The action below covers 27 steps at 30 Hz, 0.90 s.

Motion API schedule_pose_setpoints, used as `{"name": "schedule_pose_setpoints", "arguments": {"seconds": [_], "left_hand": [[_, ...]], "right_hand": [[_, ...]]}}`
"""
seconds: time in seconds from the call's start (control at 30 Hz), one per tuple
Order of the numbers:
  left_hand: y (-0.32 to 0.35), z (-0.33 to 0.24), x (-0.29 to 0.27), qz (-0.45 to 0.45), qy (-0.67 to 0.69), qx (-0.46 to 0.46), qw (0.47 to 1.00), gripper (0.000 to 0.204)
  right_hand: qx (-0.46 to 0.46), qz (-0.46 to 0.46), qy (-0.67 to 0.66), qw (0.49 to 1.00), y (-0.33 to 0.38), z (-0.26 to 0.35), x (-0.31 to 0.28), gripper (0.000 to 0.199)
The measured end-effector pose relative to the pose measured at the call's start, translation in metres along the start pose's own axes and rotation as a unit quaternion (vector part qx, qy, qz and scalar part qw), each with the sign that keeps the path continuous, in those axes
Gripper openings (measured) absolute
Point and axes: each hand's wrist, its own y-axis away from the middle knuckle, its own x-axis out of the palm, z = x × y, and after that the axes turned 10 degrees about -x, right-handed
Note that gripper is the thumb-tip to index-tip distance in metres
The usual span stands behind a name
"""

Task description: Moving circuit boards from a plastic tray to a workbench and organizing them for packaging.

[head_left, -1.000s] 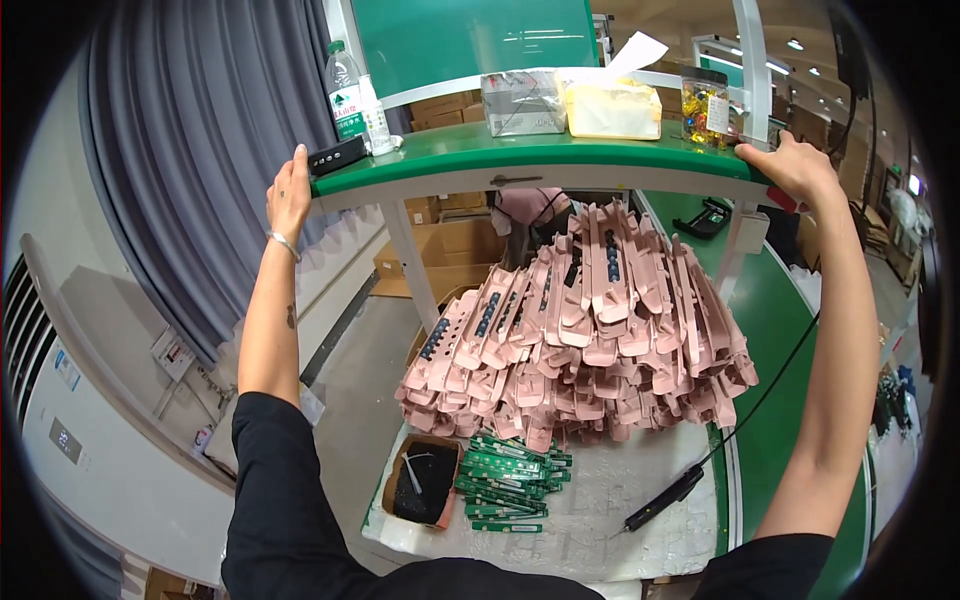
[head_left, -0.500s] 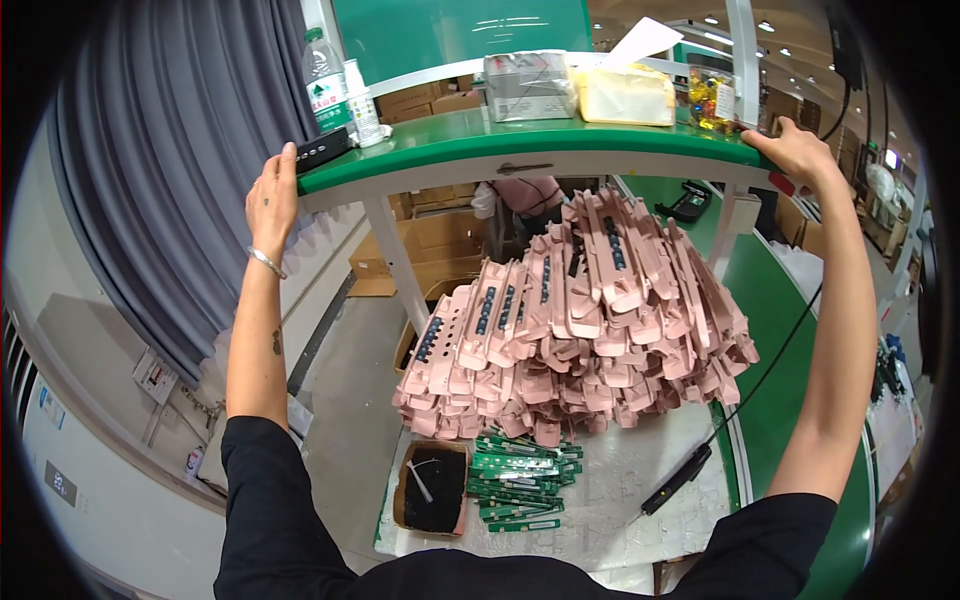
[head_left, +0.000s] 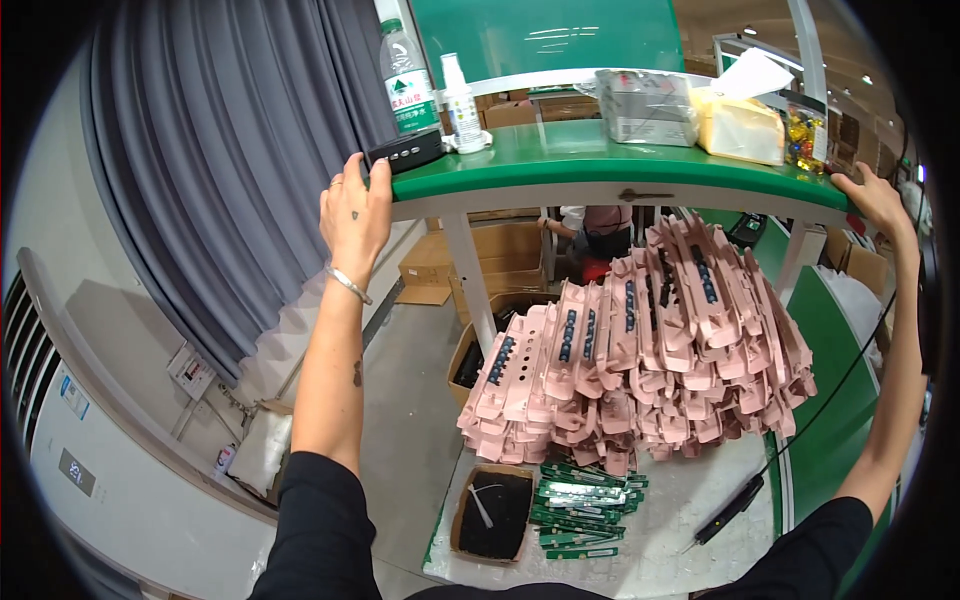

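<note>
Green shelf (head_left: 600, 160): both hands' fingers (head_left: 352, 180) grip its ends.

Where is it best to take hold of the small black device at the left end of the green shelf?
Probably across its long sides, coming from the left. The black device lies flat at the corner of the green shelf, beside the left hand; the bottles stand behind it.

We are seeing a grey curtain (head_left: 200, 150) hanging at the left, a grey concrete floor (head_left: 410, 400) lying below it, and ceiling lights (head_left: 750, 30) glowing far back.
</note>
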Motion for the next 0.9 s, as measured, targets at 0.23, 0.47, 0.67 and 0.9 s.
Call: {"name": "schedule_pose_setpoints", "arguments": {"seconds": [0.23, 0.47, 0.67, 0.9], "left_hand": [[-0.004, 0.01, -0.008, 0.065, 0.024, 0.0, 0.998, 0.06], [-0.059, 0.024, -0.011, 0.395, 0.332, -0.166, 0.84, 0.073], [-0.067, 0.023, -0.003, 0.422, 0.264, -0.06, 0.865, 0.073], [-0.077, 0.019, -0.006, 0.407, 0.236, -0.007, 0.883, 0.067]], "right_hand": [[-0.034, -0.043, 0.047, 0.997, -0.015, -0.016, 0.011, 0.086], [-0.043, -0.03, 0.02, 0.998, -0.01, -0.014, 0.011, 0.081], [-0.047, -0.044, 0.013, 0.998, -0.014, -0.021, 0.016, 0.077], [-0.032, -0.064, 0.028, 0.997, -0.041, -0.049, 0.036, 0.072]]}}
